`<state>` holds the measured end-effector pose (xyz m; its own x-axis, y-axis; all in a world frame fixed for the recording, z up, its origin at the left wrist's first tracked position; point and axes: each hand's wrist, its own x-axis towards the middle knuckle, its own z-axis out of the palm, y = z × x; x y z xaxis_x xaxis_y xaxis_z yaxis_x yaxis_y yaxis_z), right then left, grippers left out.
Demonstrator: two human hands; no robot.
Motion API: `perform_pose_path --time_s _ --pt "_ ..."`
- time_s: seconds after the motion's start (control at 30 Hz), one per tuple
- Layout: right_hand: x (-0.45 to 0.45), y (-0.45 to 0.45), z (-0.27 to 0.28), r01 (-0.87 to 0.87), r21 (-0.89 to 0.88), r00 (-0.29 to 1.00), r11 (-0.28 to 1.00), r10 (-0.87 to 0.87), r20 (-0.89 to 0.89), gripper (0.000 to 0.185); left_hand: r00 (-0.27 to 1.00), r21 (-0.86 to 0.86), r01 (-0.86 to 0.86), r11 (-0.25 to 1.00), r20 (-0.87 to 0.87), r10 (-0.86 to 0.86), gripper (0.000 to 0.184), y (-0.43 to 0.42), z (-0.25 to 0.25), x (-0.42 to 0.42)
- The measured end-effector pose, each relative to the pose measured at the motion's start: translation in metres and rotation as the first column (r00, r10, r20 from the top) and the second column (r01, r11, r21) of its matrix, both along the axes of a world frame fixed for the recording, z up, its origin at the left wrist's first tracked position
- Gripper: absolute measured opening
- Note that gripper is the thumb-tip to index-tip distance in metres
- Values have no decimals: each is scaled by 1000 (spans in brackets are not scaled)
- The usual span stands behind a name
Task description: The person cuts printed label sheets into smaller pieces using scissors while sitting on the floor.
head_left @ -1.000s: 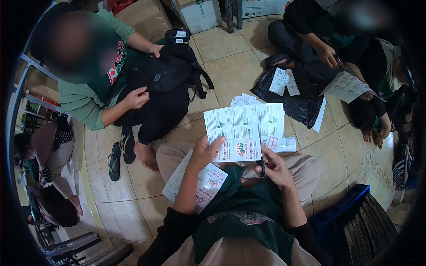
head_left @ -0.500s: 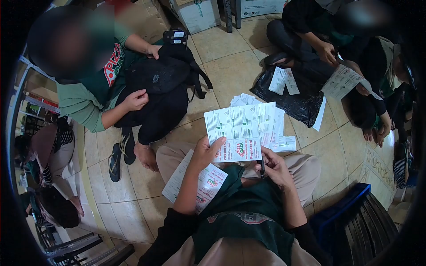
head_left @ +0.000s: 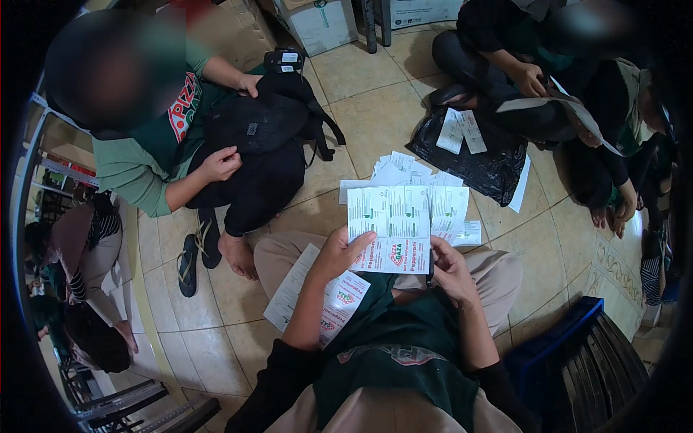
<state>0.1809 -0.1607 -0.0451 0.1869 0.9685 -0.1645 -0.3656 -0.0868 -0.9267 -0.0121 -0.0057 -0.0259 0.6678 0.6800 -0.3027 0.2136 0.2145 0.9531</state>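
A printed label sheet with green and red print is pinched in my left hand, thumb on top of its lower left corner. My right hand is closed on black-handled scissors at the sheet's lower right edge; the blades are mostly hidden behind the paper. Another printed sheet lies on my lap by my left forearm. Beyond the held sheet, loose cut papers are spread on the tiled floor.
A person with a black bag sits at the upper left. At the upper right, another person handles paper beside a black plastic bag bearing two labels. A blue-edged black crate stands at the lower right.
A strip on the right side of the held sheet has come away and lies among the floor papers. Both hands and the sheet have shifted slightly; the sheet is a little lower and further right.
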Motion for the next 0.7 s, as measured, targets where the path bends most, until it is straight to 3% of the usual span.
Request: perform_pose_path --time_s 0.17,0.7 --pt "1 -2 -1 2 -81 999 997 -5 -31 47 1000 4 -6 1000 29 6 29 0 -3 0" --pt "0 3 -8 97 20 995 995 -97 -22 46 992 -33 122 992 33 -121 26 -3 -9 3"
